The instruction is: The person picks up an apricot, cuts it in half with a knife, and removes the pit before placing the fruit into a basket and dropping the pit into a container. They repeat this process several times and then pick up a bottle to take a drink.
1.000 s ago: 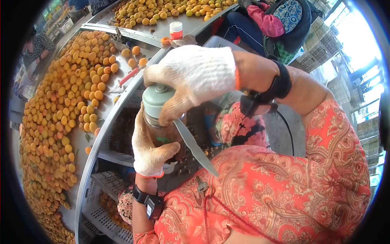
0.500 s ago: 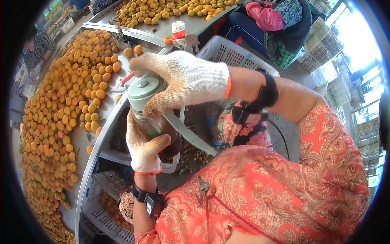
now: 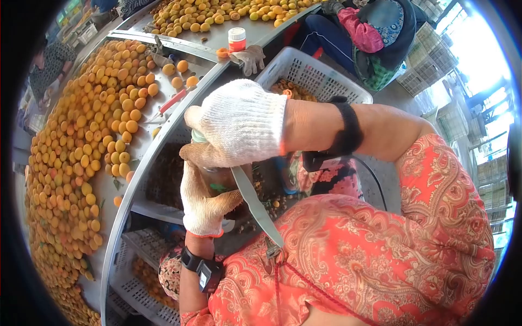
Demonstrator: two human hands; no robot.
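Observation:
A clear drinking bottle (image 3: 216,183) with dark contents is held upright or slightly tilted between my hands, both in white knit gloves with brownish fingers. My left hand (image 3: 204,201) wraps round the bottle's body, thumb across its near side. Over the top, my right hand (image 3: 236,127) is closed on the pale green lid (image 3: 199,136), of which only a sliver shows. A pale green strap (image 3: 258,206) hangs from the bottle toward my lap. The bottle's far side and most of its base are hidden by my gloves.
Apricots (image 3: 70,163) cover the metal table (image 3: 147,155) at left. A red-handled knife (image 3: 173,102) lies near its edge. Past it stand a red jar with white cap (image 3: 237,39), a grey glove (image 3: 250,60) and a plastic crate (image 3: 326,73). Another person (image 3: 364,32) sits beyond.
My right hand has turned and closed over the lid, which was largely in view before. The strap has swung down toward my lap. The knife handle, partly covered earlier, now shows.

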